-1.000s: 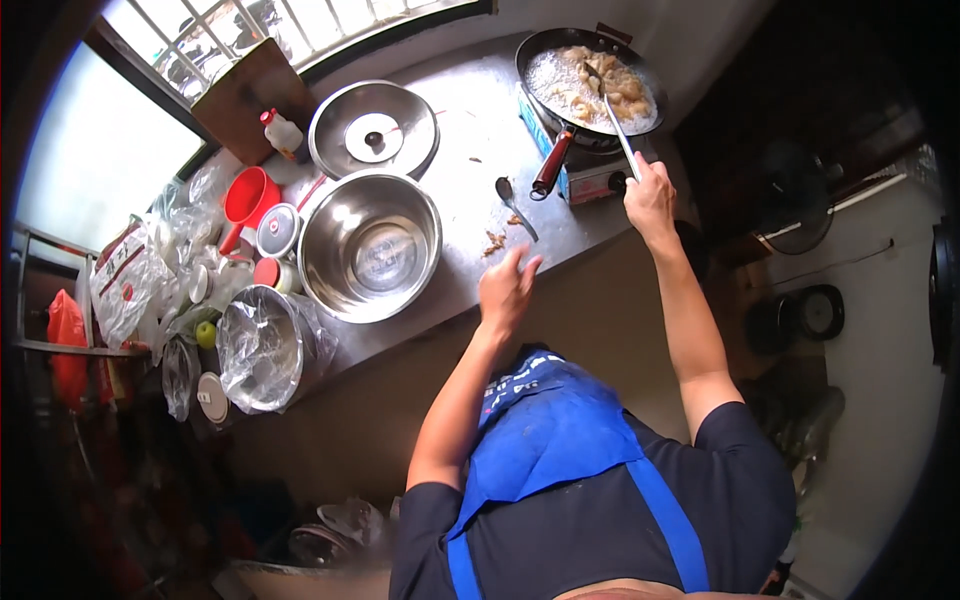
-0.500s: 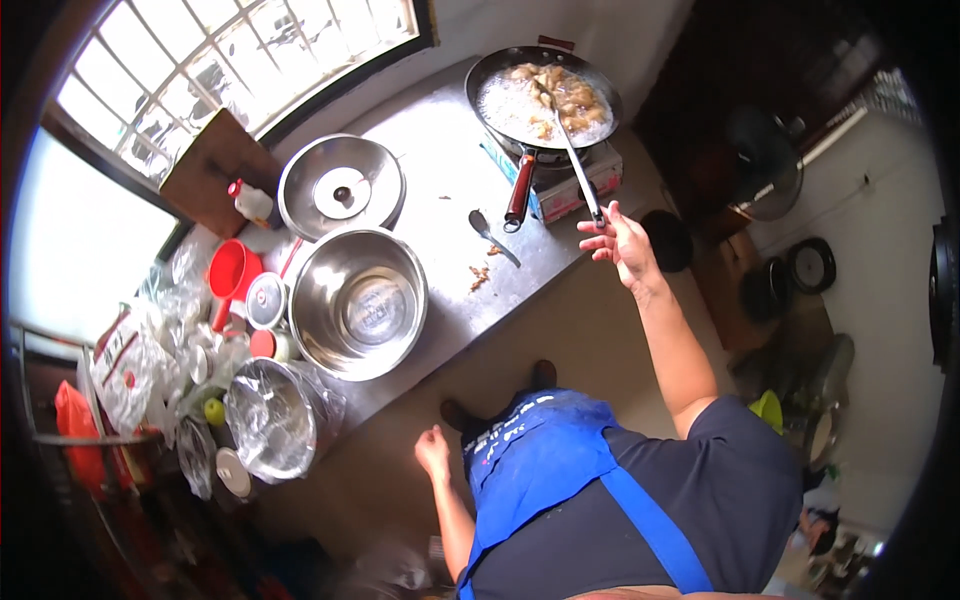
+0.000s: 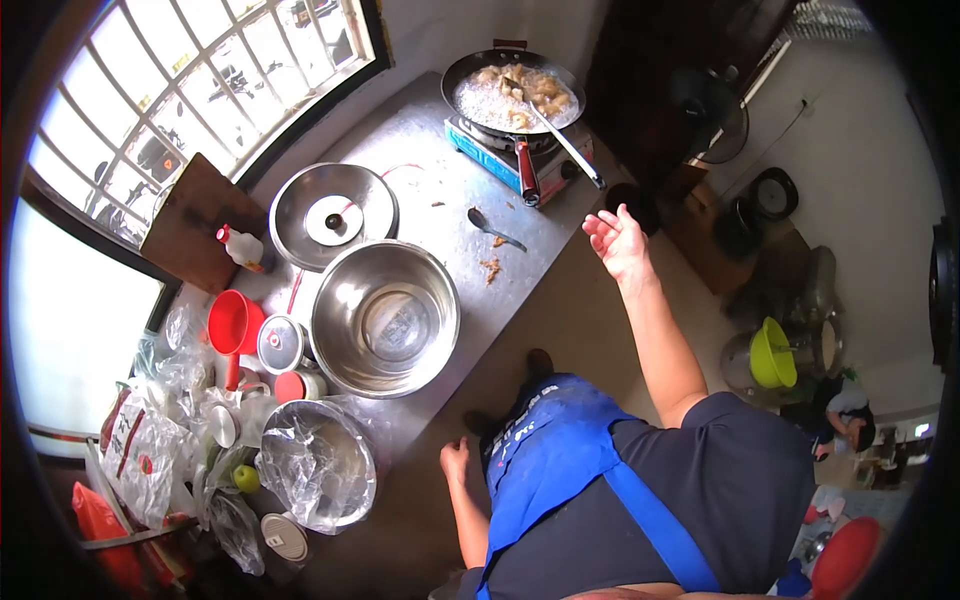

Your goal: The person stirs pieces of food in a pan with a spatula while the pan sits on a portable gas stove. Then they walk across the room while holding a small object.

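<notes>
Pictured with left hand loosely curled, contents impossible to tell, and right hand open and empty near a long spoon, likely light, stiff and greasy, leaning in the far-right pan, best gripped at the handle's near end

Can't resolve finger pose on left hand, too small. Can't see full head of ladle, partly buried in food.

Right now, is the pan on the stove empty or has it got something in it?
Not empty: the pan holds pale brown pieces in whitish, foamy liquid, with a long-handled utensil resting in it.
</notes>
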Motion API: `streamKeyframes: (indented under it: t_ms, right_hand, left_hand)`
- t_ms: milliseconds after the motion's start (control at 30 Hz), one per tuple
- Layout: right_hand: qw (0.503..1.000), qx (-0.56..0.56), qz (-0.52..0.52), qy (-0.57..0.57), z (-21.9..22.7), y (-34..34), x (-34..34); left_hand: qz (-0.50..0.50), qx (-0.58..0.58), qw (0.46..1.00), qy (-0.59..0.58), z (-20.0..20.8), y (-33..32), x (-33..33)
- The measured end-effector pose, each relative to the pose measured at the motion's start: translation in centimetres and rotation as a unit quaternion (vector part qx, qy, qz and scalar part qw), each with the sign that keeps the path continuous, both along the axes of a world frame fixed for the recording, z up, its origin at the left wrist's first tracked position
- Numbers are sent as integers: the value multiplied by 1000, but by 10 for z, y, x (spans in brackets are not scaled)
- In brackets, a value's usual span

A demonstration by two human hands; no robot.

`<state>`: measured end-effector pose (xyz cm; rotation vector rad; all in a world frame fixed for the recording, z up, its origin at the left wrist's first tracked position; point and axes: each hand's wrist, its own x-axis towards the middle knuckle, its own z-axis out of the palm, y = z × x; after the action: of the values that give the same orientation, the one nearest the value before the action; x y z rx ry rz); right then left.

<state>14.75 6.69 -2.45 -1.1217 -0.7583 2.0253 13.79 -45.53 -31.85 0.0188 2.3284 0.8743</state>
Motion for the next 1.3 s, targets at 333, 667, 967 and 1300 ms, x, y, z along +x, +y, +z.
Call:
streamKeyframes:
  t_ms: [333, 667, 967, 1300]
  right_hand:
    - [904, 341, 139, -219, 18, 82, -51]
    - [757, 527, 259, -285, 42, 142, -84]
    - [589, 655, 193, -433, 93, 185, -135]
    - [470, 636, 284, -542, 92, 190, -173]
  left_hand:
    - [357, 63, 876, -319, -85, -68, 65]
    - [381, 22, 890, -249, -97, -53, 114]
    - [409, 95, 873, -249, -90, -38, 106]
    - [357, 61, 917, -166, -74, -32, 119]
